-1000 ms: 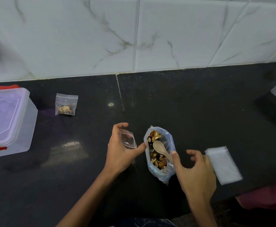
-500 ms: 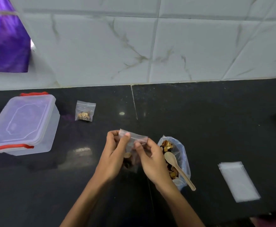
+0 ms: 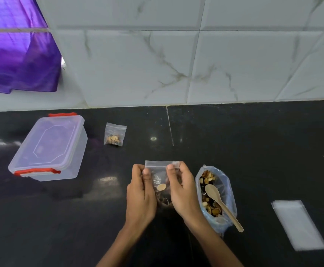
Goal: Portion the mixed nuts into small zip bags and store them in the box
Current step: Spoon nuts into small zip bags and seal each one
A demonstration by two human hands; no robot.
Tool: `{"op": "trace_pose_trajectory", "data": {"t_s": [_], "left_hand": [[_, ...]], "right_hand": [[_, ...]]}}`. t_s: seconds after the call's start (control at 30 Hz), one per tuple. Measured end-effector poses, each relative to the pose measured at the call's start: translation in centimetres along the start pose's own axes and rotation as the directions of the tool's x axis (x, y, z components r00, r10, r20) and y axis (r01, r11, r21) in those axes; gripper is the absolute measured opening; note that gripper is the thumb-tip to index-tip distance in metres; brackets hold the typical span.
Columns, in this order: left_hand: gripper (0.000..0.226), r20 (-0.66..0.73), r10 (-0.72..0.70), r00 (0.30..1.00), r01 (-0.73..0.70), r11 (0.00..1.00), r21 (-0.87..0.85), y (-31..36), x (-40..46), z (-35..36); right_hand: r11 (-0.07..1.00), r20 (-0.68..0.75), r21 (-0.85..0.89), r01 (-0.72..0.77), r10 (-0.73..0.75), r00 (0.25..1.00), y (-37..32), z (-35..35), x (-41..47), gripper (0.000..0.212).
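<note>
Both my hands hold a small clear zip bag [image 3: 162,174] with nuts in its lower part, upright above the black counter. My left hand [image 3: 140,191] pinches its top left edge and my right hand [image 3: 182,189] pinches the zip strip at the top right. Right of my hands stands a blue-tinted open bag of mixed nuts [image 3: 216,197] with a wooden spoon [image 3: 221,205] resting in it. A filled small zip bag [image 3: 115,134] lies further back. The clear plastic box [image 3: 50,149] with red clasps sits at the left, lid on.
A stack of flat unused zip bags [image 3: 298,224] lies at the right on the black counter [image 3: 253,151]. A white marble-tiled wall [image 3: 176,54] rises behind the counter. Purple cloth [image 3: 16,54] hangs at the upper left.
My right hand left the spoon in the nut bag and joined my left hand on the small zip bag. The bag now stands upright, pinched along its top by both hands.
</note>
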State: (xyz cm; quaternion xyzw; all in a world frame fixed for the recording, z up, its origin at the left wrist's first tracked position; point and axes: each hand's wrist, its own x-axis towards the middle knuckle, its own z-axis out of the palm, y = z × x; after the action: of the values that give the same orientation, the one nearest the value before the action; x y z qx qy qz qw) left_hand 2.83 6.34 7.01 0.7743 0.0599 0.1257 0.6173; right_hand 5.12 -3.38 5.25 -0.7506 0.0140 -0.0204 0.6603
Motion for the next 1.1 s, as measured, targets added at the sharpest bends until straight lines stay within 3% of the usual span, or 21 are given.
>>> {"op": "trace_pose_trajectory", "data": {"t_s": [0.23, 0.37, 0.6, 0.8, 1.1], "left_hand": [[0.025, -0.054, -0.033, 0.998, 0.034, 0.999, 0.004, -0.6, 0.3, -0.7], [0.023, 0.080, -0.123, 0.989, 0.135, 0.975, -0.175, -0.9, 0.4, -0.9], [0.010, 0.082, -0.161, 0.984, 0.180, 0.925, -0.334, -0.8, 1.1, -1.1], [0.013, 0.084, -0.113, 0.990, 0.132, 0.949, -0.286, -0.5, 1.1, -1.1], [0.016, 0.160, -0.152, 0.975, 0.192, 0.940, -0.283, -0.9, 0.9, -2.2]], "right_hand": [[0.999, 0.077, 0.003, 0.049, -0.049, 0.996, -0.3, -0.2, 0.1, 0.020], [0.997, 0.129, 0.070, 0.024, -0.033, 0.991, -0.5, -0.5, 0.2, 0.019], [0.976, 0.163, 0.197, -0.092, 0.060, 0.985, -0.7, -0.4, -0.1, 0.017], [0.985, 0.189, 0.162, -0.065, 0.033, 0.981, -0.2, 0.0, -0.1, 0.019], [0.988, 0.251, 0.154, -0.030, -0.010, 0.968, 0.1, 0.1, -0.1, 0.020]]}}
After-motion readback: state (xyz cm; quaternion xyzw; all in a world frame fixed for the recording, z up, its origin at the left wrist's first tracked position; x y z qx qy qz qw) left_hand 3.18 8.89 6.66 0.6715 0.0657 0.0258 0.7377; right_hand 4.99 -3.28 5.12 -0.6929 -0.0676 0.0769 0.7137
